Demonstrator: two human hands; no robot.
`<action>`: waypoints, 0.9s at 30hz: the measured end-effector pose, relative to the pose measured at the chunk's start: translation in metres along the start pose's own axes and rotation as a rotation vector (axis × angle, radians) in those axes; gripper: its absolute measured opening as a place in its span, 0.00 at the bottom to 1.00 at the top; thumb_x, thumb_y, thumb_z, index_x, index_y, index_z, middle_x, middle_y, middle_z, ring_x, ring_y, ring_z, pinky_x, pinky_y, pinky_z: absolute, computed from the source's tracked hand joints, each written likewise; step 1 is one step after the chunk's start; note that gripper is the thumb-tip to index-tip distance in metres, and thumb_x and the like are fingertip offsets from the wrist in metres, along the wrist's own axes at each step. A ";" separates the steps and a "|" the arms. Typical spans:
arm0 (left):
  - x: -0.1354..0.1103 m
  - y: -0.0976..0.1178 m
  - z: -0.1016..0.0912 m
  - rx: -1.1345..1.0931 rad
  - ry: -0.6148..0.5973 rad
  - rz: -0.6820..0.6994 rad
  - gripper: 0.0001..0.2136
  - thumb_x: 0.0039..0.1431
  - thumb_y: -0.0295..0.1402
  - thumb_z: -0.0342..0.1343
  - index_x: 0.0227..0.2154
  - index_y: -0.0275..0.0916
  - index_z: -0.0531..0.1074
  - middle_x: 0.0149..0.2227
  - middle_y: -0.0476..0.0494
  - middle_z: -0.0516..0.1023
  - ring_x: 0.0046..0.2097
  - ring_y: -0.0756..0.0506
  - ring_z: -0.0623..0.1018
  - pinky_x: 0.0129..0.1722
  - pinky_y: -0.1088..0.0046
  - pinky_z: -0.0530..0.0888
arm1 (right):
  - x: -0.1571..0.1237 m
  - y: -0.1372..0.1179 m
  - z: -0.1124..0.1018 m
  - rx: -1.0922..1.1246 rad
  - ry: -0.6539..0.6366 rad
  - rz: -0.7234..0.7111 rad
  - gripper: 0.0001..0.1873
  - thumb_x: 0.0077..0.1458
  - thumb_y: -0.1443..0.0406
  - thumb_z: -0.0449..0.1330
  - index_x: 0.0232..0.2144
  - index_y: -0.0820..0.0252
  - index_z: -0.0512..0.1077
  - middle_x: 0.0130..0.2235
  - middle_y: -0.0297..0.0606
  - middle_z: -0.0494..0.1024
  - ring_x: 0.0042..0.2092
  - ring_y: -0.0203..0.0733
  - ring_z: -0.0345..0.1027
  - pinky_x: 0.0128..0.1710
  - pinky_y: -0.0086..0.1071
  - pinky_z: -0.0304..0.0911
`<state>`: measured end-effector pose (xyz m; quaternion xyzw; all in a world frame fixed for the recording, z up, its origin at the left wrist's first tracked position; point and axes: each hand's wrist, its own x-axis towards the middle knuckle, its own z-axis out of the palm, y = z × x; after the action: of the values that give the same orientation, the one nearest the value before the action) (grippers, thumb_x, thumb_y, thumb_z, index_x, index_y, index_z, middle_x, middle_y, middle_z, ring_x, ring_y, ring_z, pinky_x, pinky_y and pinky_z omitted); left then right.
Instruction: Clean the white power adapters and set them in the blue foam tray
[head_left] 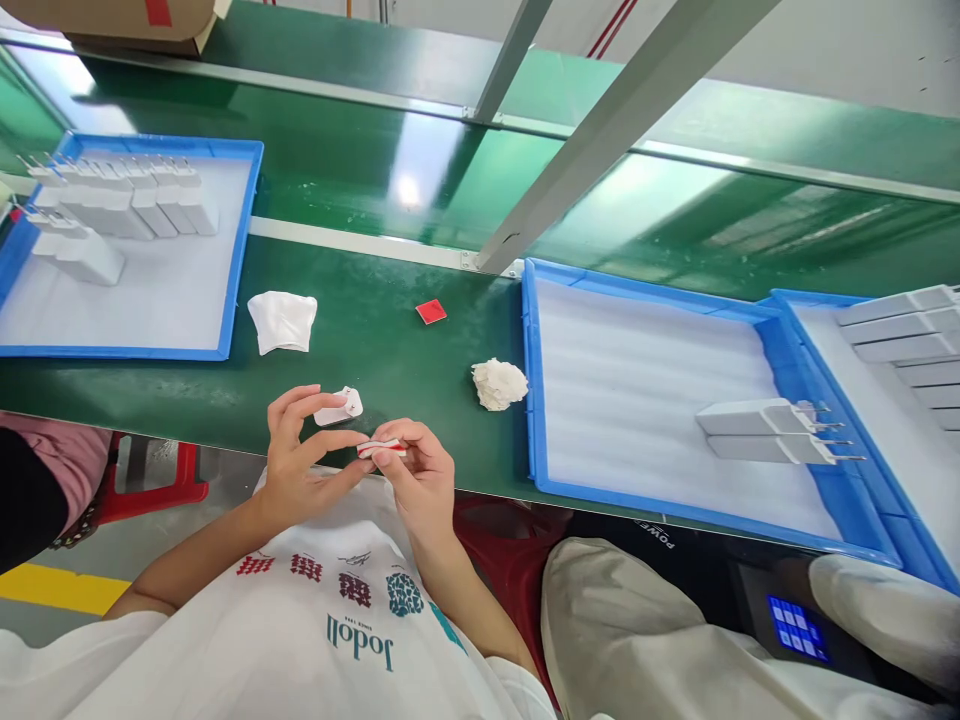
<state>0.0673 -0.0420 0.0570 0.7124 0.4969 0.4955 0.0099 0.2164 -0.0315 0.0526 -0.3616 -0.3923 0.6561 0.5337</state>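
Observation:
Between my two hands is a small flat piece, red and white in layers (381, 449), held just over the table's front edge. My right hand (420, 475) pinches it between thumb and fingers. At its left end, the thumb and index finger of my left hand (304, 455) close on it, with the other fingers raised. Just beyond those fingers a white plug adapter (341, 407) lies on the green table (360, 330), partly covered by them. Farther back lies a small red square (431, 312).
A crumpled white lump (499, 384) sits beside the right blue tray (531, 400), which holds white adapters (757, 430). A white cloth (283, 321) lies near the left blue tray (241, 250), with several adapters (127, 200) in it. A slanted metal post (600, 130) rises behind.

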 end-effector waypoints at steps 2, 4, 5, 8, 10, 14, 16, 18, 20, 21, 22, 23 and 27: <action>-0.002 0.001 -0.001 -0.010 0.003 -0.014 0.03 0.60 0.34 0.64 0.32 0.44 0.75 0.47 0.42 0.74 0.56 0.38 0.69 0.52 0.57 0.71 | -0.001 0.001 0.000 -0.030 -0.047 -0.013 0.13 0.51 0.56 0.72 0.32 0.55 0.74 0.33 0.34 0.76 0.33 0.36 0.72 0.34 0.30 0.71; -0.004 0.002 0.000 -0.020 0.039 -0.027 0.04 0.60 0.33 0.63 0.32 0.44 0.74 0.46 0.42 0.73 0.55 0.39 0.69 0.51 0.57 0.71 | -0.003 0.006 0.003 0.022 -0.059 -0.005 0.18 0.47 0.52 0.73 0.33 0.55 0.75 0.36 0.36 0.75 0.35 0.38 0.72 0.35 0.31 0.72; -0.005 0.003 0.002 -0.020 0.060 -0.032 0.04 0.60 0.33 0.63 0.32 0.44 0.73 0.46 0.42 0.72 0.55 0.39 0.68 0.50 0.57 0.71 | -0.005 0.009 0.005 0.061 -0.044 0.007 0.20 0.46 0.49 0.73 0.33 0.54 0.74 0.38 0.36 0.75 0.36 0.38 0.71 0.35 0.31 0.72; -0.007 0.003 0.006 0.018 0.065 -0.036 0.04 0.60 0.31 0.62 0.33 0.44 0.72 0.48 0.42 0.71 0.56 0.39 0.68 0.51 0.57 0.71 | -0.005 0.015 0.009 0.130 0.041 0.070 0.18 0.51 0.49 0.70 0.33 0.53 0.74 0.39 0.37 0.75 0.36 0.36 0.70 0.36 0.31 0.72; -0.006 -0.001 0.006 0.049 0.032 -0.056 0.06 0.59 0.32 0.63 0.36 0.44 0.70 0.50 0.42 0.71 0.57 0.38 0.68 0.53 0.56 0.70 | 0.002 0.015 0.004 0.116 0.066 0.118 0.16 0.54 0.50 0.68 0.35 0.53 0.74 0.36 0.36 0.76 0.34 0.37 0.70 0.33 0.31 0.72; -0.003 -0.017 0.003 -0.026 -0.098 -0.225 0.17 0.56 0.35 0.65 0.46 0.43 0.66 0.55 0.38 0.72 0.58 0.38 0.71 0.55 0.55 0.71 | 0.025 0.005 -0.015 -0.004 0.003 0.190 0.15 0.55 0.53 0.67 0.39 0.54 0.77 0.30 0.32 0.73 0.30 0.35 0.67 0.25 0.28 0.69; -0.003 -0.025 0.003 -0.115 -0.210 -0.363 0.20 0.56 0.35 0.65 0.50 0.42 0.65 0.54 0.39 0.74 0.54 0.41 0.76 0.51 0.60 0.75 | 0.037 0.000 -0.021 -0.100 -0.070 0.219 0.15 0.57 0.53 0.65 0.41 0.55 0.78 0.29 0.30 0.71 0.28 0.33 0.66 0.26 0.28 0.69; -0.002 -0.029 0.004 -0.162 -0.285 -0.499 0.20 0.57 0.36 0.65 0.50 0.42 0.67 0.50 0.42 0.78 0.47 0.44 0.80 0.44 0.67 0.77 | 0.046 -0.002 -0.022 -0.199 -0.148 0.241 0.17 0.60 0.52 0.62 0.46 0.55 0.78 0.30 0.30 0.72 0.26 0.31 0.66 0.28 0.29 0.70; -0.001 -0.031 0.005 -0.164 -0.309 -0.582 0.17 0.57 0.38 0.65 0.47 0.42 0.69 0.45 0.45 0.80 0.41 0.46 0.81 0.37 0.70 0.77 | 0.051 -0.002 -0.022 -0.273 -0.211 0.256 0.20 0.61 0.52 0.60 0.50 0.54 0.77 0.33 0.31 0.74 0.24 0.29 0.66 0.29 0.30 0.69; -0.001 -0.032 0.006 -0.159 -0.310 -0.596 0.16 0.56 0.39 0.65 0.45 0.42 0.71 0.43 0.46 0.81 0.39 0.46 0.81 0.36 0.71 0.77 | 0.052 -0.001 -0.022 -0.292 -0.233 0.259 0.21 0.61 0.51 0.60 0.52 0.53 0.76 0.35 0.32 0.75 0.23 0.29 0.66 0.28 0.30 0.69; -0.001 -0.032 0.006 -0.155 -0.308 -0.595 0.15 0.56 0.39 0.65 0.44 0.42 0.72 0.42 0.46 0.82 0.38 0.46 0.81 0.35 0.71 0.77 | 0.053 -0.001 -0.022 -0.298 -0.250 0.262 0.22 0.61 0.51 0.60 0.53 0.53 0.76 0.36 0.32 0.75 0.23 0.28 0.66 0.28 0.29 0.68; -0.001 -0.033 0.006 -0.153 -0.304 -0.586 0.14 0.55 0.39 0.65 0.43 0.42 0.72 0.41 0.46 0.82 0.38 0.46 0.81 0.35 0.71 0.77 | 0.053 0.001 -0.023 -0.292 -0.260 0.266 0.23 0.62 0.51 0.59 0.54 0.53 0.75 0.36 0.32 0.75 0.23 0.28 0.66 0.28 0.29 0.68; -0.002 -0.034 0.006 -0.151 -0.300 -0.552 0.13 0.55 0.38 0.66 0.42 0.43 0.73 0.41 0.47 0.83 0.38 0.46 0.82 0.37 0.70 0.78 | 0.051 0.004 -0.023 -0.257 -0.243 0.289 0.25 0.62 0.50 0.59 0.56 0.55 0.74 0.30 0.29 0.71 0.23 0.29 0.65 0.27 0.28 0.67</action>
<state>0.0481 -0.0228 0.0354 0.6131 0.6262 0.3989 0.2699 0.2263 0.0215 0.0358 -0.3972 -0.4781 0.7093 0.3325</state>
